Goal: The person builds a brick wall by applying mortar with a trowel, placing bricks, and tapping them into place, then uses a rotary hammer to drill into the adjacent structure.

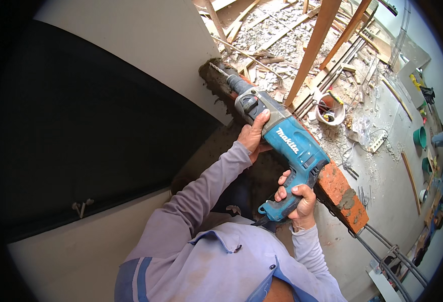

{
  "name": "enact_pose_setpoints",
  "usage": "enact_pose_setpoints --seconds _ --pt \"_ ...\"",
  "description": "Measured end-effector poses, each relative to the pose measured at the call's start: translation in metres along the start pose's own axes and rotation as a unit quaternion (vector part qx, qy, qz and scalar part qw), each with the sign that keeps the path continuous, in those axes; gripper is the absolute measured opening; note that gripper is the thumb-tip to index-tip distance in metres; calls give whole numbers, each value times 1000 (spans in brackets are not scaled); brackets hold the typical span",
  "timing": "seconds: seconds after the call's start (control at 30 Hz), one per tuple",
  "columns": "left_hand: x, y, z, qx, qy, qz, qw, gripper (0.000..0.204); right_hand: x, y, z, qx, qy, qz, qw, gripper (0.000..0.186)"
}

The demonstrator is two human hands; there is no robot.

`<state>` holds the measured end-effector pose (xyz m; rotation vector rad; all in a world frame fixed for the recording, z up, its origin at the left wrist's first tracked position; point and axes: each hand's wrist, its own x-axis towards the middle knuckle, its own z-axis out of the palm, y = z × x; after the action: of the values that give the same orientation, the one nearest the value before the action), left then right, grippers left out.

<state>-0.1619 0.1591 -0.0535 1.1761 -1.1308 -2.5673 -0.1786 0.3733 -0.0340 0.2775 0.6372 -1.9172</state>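
Note:
I hold a teal and grey rotary hammer drill [292, 143] in both hands. My left hand [254, 135] wraps the front of its body just behind the grey chuck. The rear pistol grip is in my right hand [298, 199]. The spiral drill bit [218, 69] points up and to the left at the mortar-covered end of a low red brick wall [339, 189], where the wall meets a white panel [146, 45]. I cannot tell whether the bit tip touches the mortar.
A large dark panel [90, 141] fills the left. Below the wall lies a floor strewn with rubble [282, 43], wooden planks [314, 45], grey conduits [387, 256], a white bucket [331, 113], green buckets [420, 137] and cables.

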Motion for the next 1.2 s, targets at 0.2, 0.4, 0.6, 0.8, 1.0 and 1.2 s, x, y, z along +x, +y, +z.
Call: enact_pose_setpoints --seconds 0.2,0.4,0.6,0.8,1.0,1.2 --pt "-2 0 6 -20 30 29 999 72 2 -4 0 -12 -9 -1 1000 45" --pt "-7 2 9 11 42 28 999 73 2 -4 -7 27 -18 21 999 46" --pt "-7 4 6 3 32 17 999 69 5 -1 -10 26 -10 24 999 47" --pt "-5 3 4 8 31 17 999 69 5 0 -11 29 -10 24 999 47" --pt "-5 2 4 10 28 12 999 71 4 0 -11 38 -6 27 999 48" --pt "-2 2 3 7 14 7 1000 70 5 -4 -5 16 1 23 1000 47"
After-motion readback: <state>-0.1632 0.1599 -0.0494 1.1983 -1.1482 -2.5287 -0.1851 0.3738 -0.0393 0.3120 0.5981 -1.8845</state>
